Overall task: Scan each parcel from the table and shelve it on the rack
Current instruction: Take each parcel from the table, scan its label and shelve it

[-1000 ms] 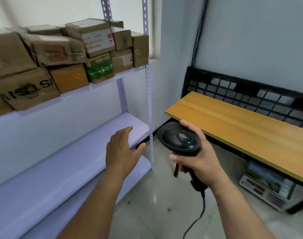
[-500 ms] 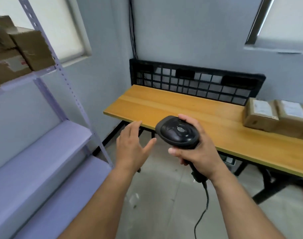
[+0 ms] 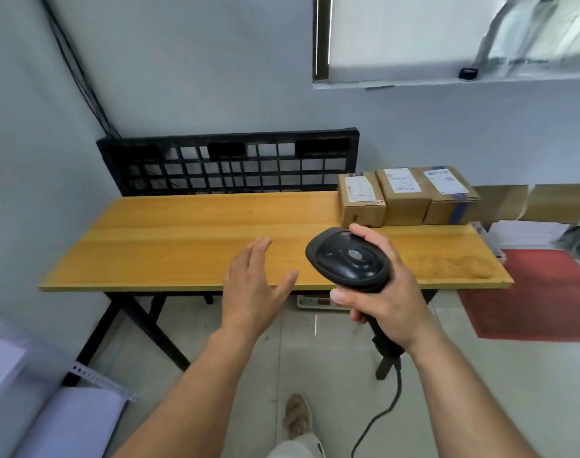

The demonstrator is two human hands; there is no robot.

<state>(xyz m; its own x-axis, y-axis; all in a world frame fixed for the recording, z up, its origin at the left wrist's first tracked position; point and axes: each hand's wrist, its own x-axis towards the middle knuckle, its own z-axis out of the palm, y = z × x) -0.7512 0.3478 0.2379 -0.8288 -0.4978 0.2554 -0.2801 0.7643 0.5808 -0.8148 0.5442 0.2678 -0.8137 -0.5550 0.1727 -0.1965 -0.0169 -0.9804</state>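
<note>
Fingers [image 3: 368, 234] of the right hand [image 3: 384, 302] are clamped round the black handheld barcode scanner [image 3: 348, 259], forefinger over the top of its head and thumb along the near edge. The left hand [image 3: 252, 292] holds nothing; its fingers [image 3: 259, 251] are straight and a little spread, hovering over the front edge of the wooden table [image 3: 183, 246].

Three cardboard parcels sit in a touching row at the table's right rear corner, labels up: the left parcel [image 3: 361, 200], the middle parcel [image 3: 402, 193] and the right parcel [image 3: 447, 193]. None is in hand, so the step looks like the approach to the next parcel, before any scan.

The next move probably calls for the left hand to reach rightward past the scanner to the left parcel, the nearest one, or for the scanner to be aimed down at its label where it lies. After that the parcel must travel left to the rack [image 3: 77, 418].

Of that rack only a pale lavender shelf corner and a perforated strip show at the lower left, blurred; free shelf space cannot be judged. The label print is too small to read. The scanner's trigger and window are hidden by the hand and the head, and its cable [image 3: 381, 414] runs off the bottom edge. A flat device [image 3: 318, 302] under the table, perhaps a scale, is partly covered.
</note>
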